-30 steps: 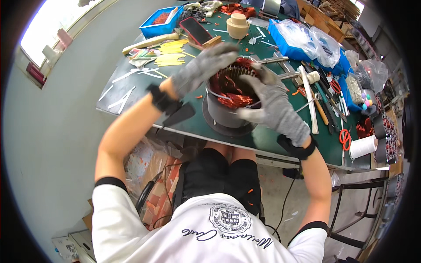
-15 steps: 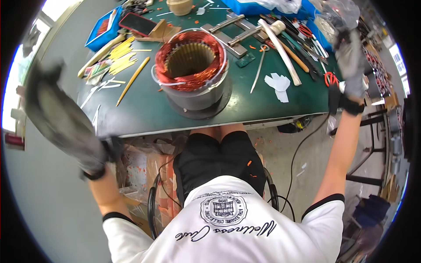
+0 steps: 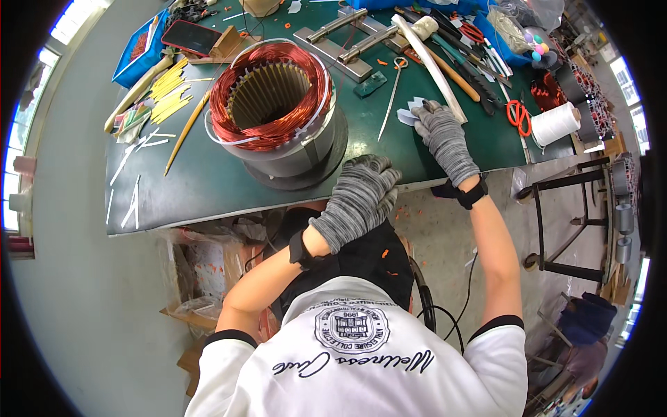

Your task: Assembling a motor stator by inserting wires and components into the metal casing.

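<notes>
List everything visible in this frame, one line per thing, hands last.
motor stator: one, copper windings, grey housing, bench middle
bench: one, dark green top
white paper pieces: a few, white, under right fingertips
scissors: one, red handles, right side
thread spool: one, white, right edge
phone: one, red-edged, far left
yellow strips: several, yellow, left of stator
metal bars: two, grey, behind stator
left hand: grey glove, at bench's near edge
right hand: grey glove, on paper pieces
</notes>
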### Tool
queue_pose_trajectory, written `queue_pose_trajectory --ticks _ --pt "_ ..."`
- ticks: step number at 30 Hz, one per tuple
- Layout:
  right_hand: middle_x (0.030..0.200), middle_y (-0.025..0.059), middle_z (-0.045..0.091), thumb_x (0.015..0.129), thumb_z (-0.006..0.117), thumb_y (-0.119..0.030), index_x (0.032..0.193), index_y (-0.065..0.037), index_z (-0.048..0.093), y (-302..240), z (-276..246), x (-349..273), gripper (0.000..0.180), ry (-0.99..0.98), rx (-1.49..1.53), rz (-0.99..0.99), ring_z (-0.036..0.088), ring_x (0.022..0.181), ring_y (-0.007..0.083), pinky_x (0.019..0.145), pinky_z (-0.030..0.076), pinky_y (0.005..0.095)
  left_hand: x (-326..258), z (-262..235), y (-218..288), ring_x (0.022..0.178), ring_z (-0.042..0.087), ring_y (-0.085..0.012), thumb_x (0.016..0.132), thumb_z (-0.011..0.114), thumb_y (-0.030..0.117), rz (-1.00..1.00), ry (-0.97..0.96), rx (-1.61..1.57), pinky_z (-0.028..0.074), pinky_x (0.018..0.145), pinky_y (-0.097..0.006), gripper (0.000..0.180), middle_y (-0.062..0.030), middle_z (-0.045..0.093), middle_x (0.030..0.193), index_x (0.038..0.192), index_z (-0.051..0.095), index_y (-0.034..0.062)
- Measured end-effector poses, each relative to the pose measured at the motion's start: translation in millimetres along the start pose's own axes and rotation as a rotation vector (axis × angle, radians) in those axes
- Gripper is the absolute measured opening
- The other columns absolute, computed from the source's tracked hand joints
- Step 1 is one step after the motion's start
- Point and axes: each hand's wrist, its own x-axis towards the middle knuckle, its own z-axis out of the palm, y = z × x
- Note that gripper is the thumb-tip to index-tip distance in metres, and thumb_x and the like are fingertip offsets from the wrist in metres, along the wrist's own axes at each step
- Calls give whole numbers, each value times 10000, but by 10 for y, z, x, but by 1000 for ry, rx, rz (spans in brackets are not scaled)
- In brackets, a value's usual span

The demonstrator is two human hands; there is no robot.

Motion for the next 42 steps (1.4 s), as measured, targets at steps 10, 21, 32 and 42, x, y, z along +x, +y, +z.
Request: queue_pose_trajectory --ticks 10,21,32,42 --pt "938 111 581 753 562 -80 979 -95 638 50 -97 -128 239 382 364 -33 558 847 276 765 448 342 19 108 -85 945 525 -303 737 593 114 -66 29 62 434 805 -381 299 -154 548 1031 1027 570 41" --pt "752 158 565 790 584 -230 856 -6 593 -653 -339 -669 234 -71 875 -42 569 750 302 702 449 351 -116 -16 -9 736 527 -72 807 610 145 -676 228 -1021 437 653 -220 163 -16 597 812 927 615 35" --pt "1157 154 516 733 641 -305 1169 -139 507 329 59 146 485 78 -44 112 484 1085 294 922 387 361 -500 -329 -74 899 606 -244 793 634 242 -647 375 -1593 505 784 -361 380 -155 568 1003 1018 445 1" --pt "755 94 584 682 677 -61 795 -28 581 245 -97 324 152 -73 550 358 556 690 181 659 432 291 -924 -1177 -124 780 557 -174 840 538 98 -151 392 -324 447 679 -272 145 -78 595 858 958 494 25"
